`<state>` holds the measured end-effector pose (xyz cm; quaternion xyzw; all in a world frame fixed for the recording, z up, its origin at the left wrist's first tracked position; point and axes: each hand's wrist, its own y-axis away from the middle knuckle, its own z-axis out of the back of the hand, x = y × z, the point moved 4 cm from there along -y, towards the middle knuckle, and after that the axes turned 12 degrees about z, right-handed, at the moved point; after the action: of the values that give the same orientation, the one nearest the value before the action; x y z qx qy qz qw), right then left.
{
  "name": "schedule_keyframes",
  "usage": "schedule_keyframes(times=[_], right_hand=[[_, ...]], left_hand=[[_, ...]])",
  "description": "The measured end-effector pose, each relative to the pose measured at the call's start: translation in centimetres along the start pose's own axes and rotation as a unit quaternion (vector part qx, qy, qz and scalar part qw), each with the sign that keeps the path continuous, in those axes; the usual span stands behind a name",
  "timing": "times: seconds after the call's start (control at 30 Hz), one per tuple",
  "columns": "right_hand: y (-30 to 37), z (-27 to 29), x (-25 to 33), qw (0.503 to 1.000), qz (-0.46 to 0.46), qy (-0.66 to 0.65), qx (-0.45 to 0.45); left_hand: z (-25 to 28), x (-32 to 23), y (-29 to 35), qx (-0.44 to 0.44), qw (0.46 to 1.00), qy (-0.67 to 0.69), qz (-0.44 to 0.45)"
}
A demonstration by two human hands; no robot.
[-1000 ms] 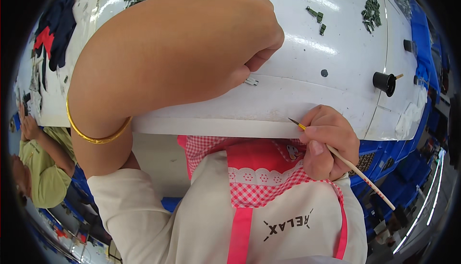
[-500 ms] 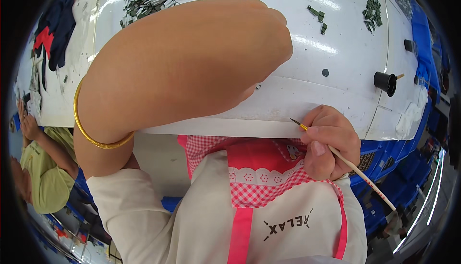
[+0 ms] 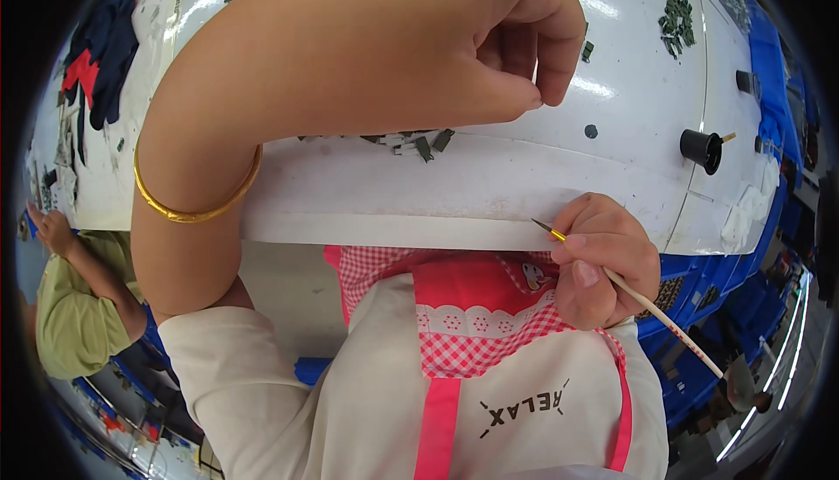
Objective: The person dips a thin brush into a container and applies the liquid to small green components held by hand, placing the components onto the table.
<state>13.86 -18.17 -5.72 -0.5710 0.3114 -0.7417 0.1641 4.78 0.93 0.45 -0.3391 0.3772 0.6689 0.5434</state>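
Observation:
My right hand point(image 3: 607, 262), at the table's near edge, holds a thin paintbrush point(image 3: 673, 330) with a pale handle, yellow ferrule and dark pointed tip. My left arm, wearing a gold bangle, reaches across the table. My left hand point(image 3: 516, 43) hovers over the middle with curled fingers, thumb and fingertip nearly together; anything between them is too small or hidden to make out. Just beyond its fingers lies a small dark green piece point(image 3: 587, 50). Below the forearm several dark green and silvery flat pieces point(image 3: 424, 145) lie in a row, partly covered by the arm.
On the right of the white table point(image 3: 524, 183) are a small pile of green pieces point(image 3: 676, 21), a black cup point(image 3: 700, 151) with a stick in it and a dark round spot point(image 3: 592, 131). Dark blue and red cloth point(image 3: 105, 56) lies left, near another person point(image 3: 83, 305). Blue crates point(image 3: 699, 279) stand right.
My left hand has moved right and away from me, its fingers now showing. The row of pieces below the forearm has come into view; the far pile is mostly covered. My right hand barely moved.

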Motion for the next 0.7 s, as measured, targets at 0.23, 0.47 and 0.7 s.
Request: schedule_keyframes(times=[0.23,0.47,0.7], right_hand=[[-0.2,-0.1,0.2,1.0,-0.003,-0.006,-0.001],[0.0,0.0,0.1,1.0,-0.006,-0.013,-0.007],[0.1,-0.1,0.0,0.995,-0.034,-0.038,-0.088]], left_hand=[[-0.2,1.1,-0.1,-0.008,0.999,0.015,0.035],[-0.3,0.6,-0.1,0.008,0.997,-0.009,0.075],[-3.4,3.4,0.1,0.011,1.0,0.021,-0.013]])
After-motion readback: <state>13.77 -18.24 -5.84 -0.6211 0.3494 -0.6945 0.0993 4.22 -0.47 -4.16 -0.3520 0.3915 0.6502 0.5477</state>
